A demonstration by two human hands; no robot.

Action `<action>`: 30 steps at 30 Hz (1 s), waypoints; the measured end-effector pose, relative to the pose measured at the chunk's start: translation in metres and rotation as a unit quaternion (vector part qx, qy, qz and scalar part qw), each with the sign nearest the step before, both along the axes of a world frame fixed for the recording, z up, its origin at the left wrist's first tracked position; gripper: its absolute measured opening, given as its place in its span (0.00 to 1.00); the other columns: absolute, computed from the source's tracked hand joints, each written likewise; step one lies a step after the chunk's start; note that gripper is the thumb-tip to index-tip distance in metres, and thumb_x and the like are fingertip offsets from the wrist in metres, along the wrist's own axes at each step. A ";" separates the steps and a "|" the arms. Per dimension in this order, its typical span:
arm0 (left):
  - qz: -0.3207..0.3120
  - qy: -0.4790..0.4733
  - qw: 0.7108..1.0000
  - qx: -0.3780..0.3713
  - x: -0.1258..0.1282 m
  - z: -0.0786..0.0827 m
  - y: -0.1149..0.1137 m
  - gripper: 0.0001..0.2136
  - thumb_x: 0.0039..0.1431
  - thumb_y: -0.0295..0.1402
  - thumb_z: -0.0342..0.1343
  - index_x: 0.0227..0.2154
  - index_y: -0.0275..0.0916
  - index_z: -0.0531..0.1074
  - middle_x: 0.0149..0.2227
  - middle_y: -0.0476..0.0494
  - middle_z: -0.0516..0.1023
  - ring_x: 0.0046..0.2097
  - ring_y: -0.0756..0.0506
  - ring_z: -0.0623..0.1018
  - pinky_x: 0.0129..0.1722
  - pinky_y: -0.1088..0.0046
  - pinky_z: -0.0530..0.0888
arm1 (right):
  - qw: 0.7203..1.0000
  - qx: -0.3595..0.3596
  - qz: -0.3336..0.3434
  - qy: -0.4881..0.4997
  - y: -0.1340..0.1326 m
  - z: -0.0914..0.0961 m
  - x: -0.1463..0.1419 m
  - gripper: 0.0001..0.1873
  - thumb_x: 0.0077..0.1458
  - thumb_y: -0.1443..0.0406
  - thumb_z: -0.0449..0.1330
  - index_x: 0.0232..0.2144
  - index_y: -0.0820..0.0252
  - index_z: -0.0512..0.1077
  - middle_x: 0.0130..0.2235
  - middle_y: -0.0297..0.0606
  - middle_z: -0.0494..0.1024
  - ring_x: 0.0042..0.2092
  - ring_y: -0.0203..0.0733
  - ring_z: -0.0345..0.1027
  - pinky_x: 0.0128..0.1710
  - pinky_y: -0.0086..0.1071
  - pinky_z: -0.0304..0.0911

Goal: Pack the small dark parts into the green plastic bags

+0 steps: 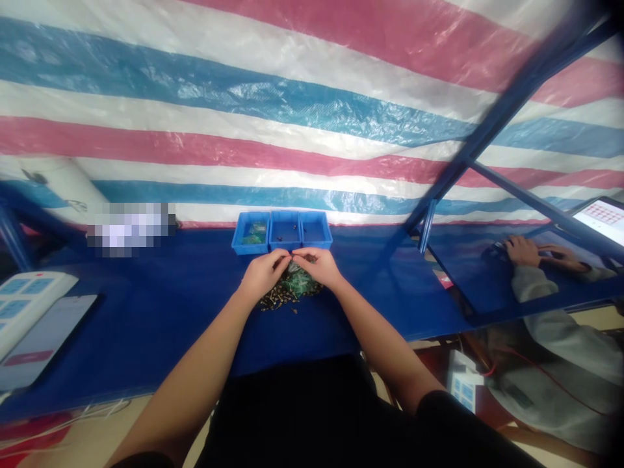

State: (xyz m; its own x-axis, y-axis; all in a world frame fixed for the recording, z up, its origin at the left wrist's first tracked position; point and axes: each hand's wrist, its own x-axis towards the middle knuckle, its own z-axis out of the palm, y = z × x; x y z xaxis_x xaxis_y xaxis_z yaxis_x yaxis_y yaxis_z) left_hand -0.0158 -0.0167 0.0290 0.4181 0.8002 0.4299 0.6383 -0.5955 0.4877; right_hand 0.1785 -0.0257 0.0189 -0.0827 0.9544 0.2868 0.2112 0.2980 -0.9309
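My left hand (pixel 263 274) and my right hand (pixel 319 265) meet over the blue table, thumbs and fingers pinched with the fingertips close together. Whatever lies between the fingertips is too small to make out. Beneath them is a pile of small brass-coloured and dark parts (pixel 277 298), which look like screws. Clear and green plastic pieces (pixel 298 283), perhaps little bags, lie on that pile, partly hidden by my hands. Just beyond stand a left blue bin (pixel 249 249) with green pieces inside, a middle blue bin (pixel 285 246) holding a few tiny dark parts, and a right blue bin (pixel 316 232).
A white power strip (pixel 41 292) and a tablet-like device (pixel 51 335) lie on the table (pixel 160 325) at left. A blue metal frame (pixel 451 175) rises at right. Beyond it, a co-worker's hands (pixel 536 252) rest near a screen (pixel 602 218). Striped sheeting (pixel 273 149) hangs behind.
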 end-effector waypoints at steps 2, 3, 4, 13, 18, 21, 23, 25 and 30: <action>0.003 -0.008 1.000 -0.006 0.000 -0.001 0.001 0.12 0.65 0.43 0.49 0.42 0.43 0.73 0.31 0.51 0.80 0.31 0.49 0.78 0.31 0.77 0.70 | 1.000 0.002 -0.001 0.000 0.000 0.000 0.000 0.18 0.50 0.56 0.65 0.40 0.61 0.79 0.38 0.42 0.82 0.35 0.40 0.75 0.38 0.34 0.72; 0.004 -0.012 1.000 -0.005 0.000 -0.002 0.001 0.13 0.65 0.43 0.49 0.43 0.43 0.73 0.31 0.51 0.80 0.31 0.49 0.78 0.31 0.77 0.70 | 1.000 0.003 -0.001 0.003 0.000 0.000 0.000 0.18 0.50 0.56 0.65 0.40 0.61 0.79 0.38 0.42 0.82 0.35 0.40 0.75 0.39 0.35 0.72; 0.005 -0.015 1.000 -0.001 0.000 -0.003 0.001 0.13 0.65 0.43 0.49 0.44 0.43 0.73 0.31 0.51 0.80 0.31 0.49 0.78 0.32 0.77 0.71 | 1.000 0.003 -0.001 0.006 0.000 0.000 0.000 0.19 0.50 0.55 0.65 0.40 0.61 0.79 0.39 0.42 0.82 0.36 0.41 0.75 0.40 0.35 0.72; -0.007 -0.021 0.999 0.038 0.000 -0.006 0.003 0.13 0.66 0.42 0.48 0.41 0.45 0.76 0.42 0.49 0.81 0.41 0.46 0.80 0.42 0.73 0.73 | 1.000 0.007 0.000 0.010 0.000 0.000 -0.001 0.19 0.49 0.54 0.65 0.40 0.61 0.80 0.38 0.41 0.82 0.35 0.41 0.75 0.40 0.36 0.72; -0.004 -0.013 0.999 0.043 0.000 -0.006 0.003 0.14 0.66 0.42 0.48 0.41 0.45 0.77 0.43 0.48 0.81 0.42 0.46 0.80 0.43 0.72 0.73 | 1.000 0.005 0.006 0.007 -0.001 0.001 -0.001 0.20 0.50 0.54 0.65 0.41 0.61 0.79 0.37 0.41 0.82 0.32 0.38 0.73 0.36 0.34 0.72; 0.000 -0.010 0.999 0.047 0.000 -0.007 0.003 0.14 0.66 0.42 0.48 0.41 0.45 0.77 0.42 0.48 0.81 0.42 0.46 0.80 0.43 0.72 0.74 | 1.000 0.004 0.001 0.004 -0.002 0.003 -0.001 0.20 0.50 0.54 0.65 0.41 0.61 0.79 0.37 0.41 0.82 0.33 0.39 0.74 0.37 0.34 0.71; 0.006 -0.011 0.999 0.043 0.000 -0.007 0.004 0.14 0.66 0.43 0.49 0.43 0.45 0.76 0.42 0.48 0.82 0.40 0.46 0.80 0.42 0.72 0.74 | 1.000 0.001 -0.002 0.005 -0.003 0.005 -0.001 0.20 0.50 0.54 0.65 0.40 0.61 0.79 0.38 0.42 0.82 0.34 0.40 0.75 0.38 0.35 0.71; 0.009 -0.018 0.999 0.045 0.000 -0.008 0.004 0.14 0.65 0.43 0.50 0.44 0.44 0.76 0.42 0.47 0.82 0.40 0.46 0.80 0.42 0.72 0.75 | 1.000 -0.003 -0.003 0.009 -0.003 0.005 -0.001 0.20 0.50 0.54 0.65 0.40 0.61 0.79 0.38 0.42 0.82 0.35 0.40 0.75 0.39 0.35 0.71; -0.007 -0.030 0.997 0.064 0.000 -0.008 0.005 0.14 0.65 0.42 0.49 0.41 0.43 0.77 0.43 0.46 0.81 0.43 0.45 0.80 0.45 0.70 0.75 | 1.000 -0.003 0.003 0.007 -0.001 0.002 -0.001 0.19 0.50 0.55 0.65 0.40 0.61 0.79 0.38 0.42 0.82 0.34 0.40 0.75 0.38 0.36 0.72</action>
State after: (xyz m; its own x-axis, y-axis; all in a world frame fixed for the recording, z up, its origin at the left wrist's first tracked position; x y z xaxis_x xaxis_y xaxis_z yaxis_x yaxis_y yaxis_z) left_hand -0.0157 -0.0118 0.0206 0.3991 0.7308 0.5538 0.6008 -0.6647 0.4441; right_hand 0.1778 -0.0271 0.0212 -0.0837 0.9556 0.2825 0.1971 0.2938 -0.9353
